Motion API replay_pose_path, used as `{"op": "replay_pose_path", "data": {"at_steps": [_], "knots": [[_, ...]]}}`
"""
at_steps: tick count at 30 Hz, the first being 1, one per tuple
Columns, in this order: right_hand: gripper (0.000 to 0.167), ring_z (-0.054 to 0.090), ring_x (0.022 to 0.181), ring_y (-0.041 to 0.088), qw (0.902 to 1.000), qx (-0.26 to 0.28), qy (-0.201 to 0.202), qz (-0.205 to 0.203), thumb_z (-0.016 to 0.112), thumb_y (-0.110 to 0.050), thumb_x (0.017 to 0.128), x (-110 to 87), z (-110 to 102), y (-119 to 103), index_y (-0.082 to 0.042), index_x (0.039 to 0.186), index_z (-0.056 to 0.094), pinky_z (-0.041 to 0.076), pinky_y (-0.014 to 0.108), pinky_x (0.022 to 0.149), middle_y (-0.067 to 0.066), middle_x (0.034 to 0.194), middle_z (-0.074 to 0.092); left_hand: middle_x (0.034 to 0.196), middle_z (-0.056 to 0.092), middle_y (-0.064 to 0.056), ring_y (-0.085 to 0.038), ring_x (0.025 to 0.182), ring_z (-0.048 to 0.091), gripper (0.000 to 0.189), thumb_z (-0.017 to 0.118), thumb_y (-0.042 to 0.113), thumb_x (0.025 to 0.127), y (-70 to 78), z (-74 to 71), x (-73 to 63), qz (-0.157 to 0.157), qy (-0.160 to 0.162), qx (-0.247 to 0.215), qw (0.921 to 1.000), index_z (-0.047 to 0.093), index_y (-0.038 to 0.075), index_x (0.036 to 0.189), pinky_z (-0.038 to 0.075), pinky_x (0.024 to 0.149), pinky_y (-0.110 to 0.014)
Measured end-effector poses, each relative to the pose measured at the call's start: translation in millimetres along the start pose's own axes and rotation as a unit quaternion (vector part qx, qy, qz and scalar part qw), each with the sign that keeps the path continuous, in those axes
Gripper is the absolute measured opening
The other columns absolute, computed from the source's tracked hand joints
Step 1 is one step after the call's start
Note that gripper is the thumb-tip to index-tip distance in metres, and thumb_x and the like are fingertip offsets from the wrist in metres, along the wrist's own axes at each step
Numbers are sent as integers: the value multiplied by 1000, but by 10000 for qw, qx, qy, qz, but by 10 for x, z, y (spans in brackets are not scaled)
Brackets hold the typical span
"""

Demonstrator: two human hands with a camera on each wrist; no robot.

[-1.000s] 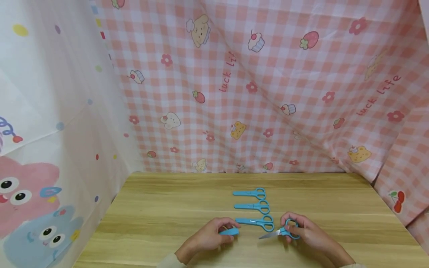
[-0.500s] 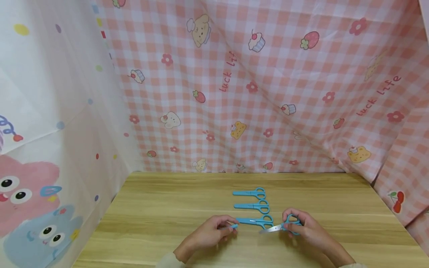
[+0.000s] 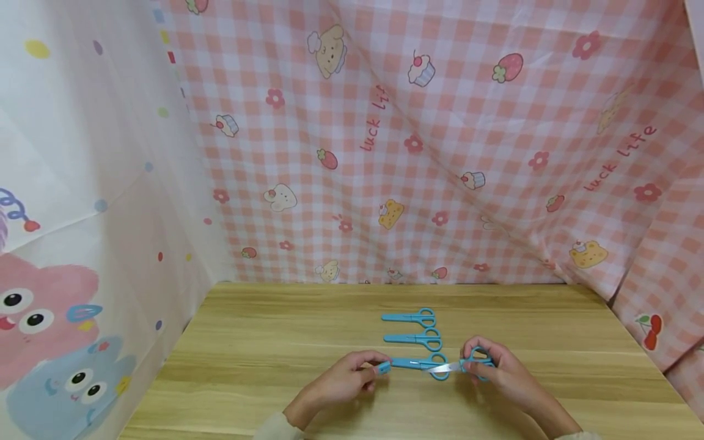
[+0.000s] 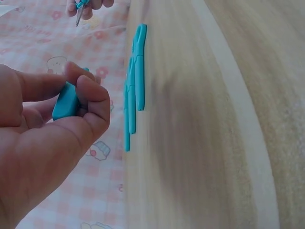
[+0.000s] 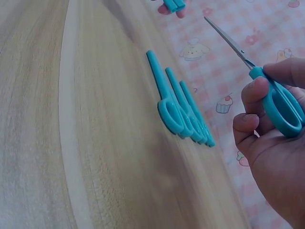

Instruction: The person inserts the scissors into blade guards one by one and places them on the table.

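Note:
My left hand (image 3: 343,380) pinches a turquoise scissors cover (image 4: 66,102) between thumb and fingers, raised over the table. Its end points toward the right hand. Held by one handle in my right hand (image 3: 511,374) is a pair of scissors (image 5: 257,72) with turquoise handles; the bare metal blades are closed and point left toward the cover, a gap apart from it. In the head view the blade tip overlaps the handle of the nearest covered scissors (image 3: 409,363). Beyond it lie a middle pair (image 3: 407,338) and a far pair (image 3: 404,318), both sheathed in turquoise.
The three covered scissors lie in a row on the wooden table (image 3: 264,330), handles to the right. A pink checked cloth (image 3: 352,183) hangs behind the table's far edge. At the left hangs a white cloth (image 3: 132,153) with cartoon prints.
Both hands have risen a little. The cover has turned in the left fingers so its end faces right. The scissors in the right hand have swung more level, with the tip still pointing left.

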State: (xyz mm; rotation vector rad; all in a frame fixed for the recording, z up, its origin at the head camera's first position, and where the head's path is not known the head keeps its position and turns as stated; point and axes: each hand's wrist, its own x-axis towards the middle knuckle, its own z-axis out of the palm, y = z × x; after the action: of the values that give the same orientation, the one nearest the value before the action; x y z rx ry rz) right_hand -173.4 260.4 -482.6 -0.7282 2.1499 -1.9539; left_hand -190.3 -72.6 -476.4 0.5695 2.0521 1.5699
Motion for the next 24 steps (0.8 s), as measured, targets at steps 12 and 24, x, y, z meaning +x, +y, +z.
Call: {"op": "replay_pose_path", "data": {"at_steps": [12,24], "knots": [[7,58,70,11,9997,136,28,-204,56,4,96,12,43,-41,-1,99,52,50,29,62,4,91,57,81,53,-4,-13,68,50,28,45,3,103,19,-11,9,136,188,38,9997,64,2,124,40,56,-19],[6,57,74,7,9996,153,22,-235,56,2,97,41,92,-112,-1,100,51,49,28,64,2,94,59,79,55,-10,-14,66,50,22,53,7,102,95,10,55,338,508,213,9979,69,8,116,42,56,-21]]}}
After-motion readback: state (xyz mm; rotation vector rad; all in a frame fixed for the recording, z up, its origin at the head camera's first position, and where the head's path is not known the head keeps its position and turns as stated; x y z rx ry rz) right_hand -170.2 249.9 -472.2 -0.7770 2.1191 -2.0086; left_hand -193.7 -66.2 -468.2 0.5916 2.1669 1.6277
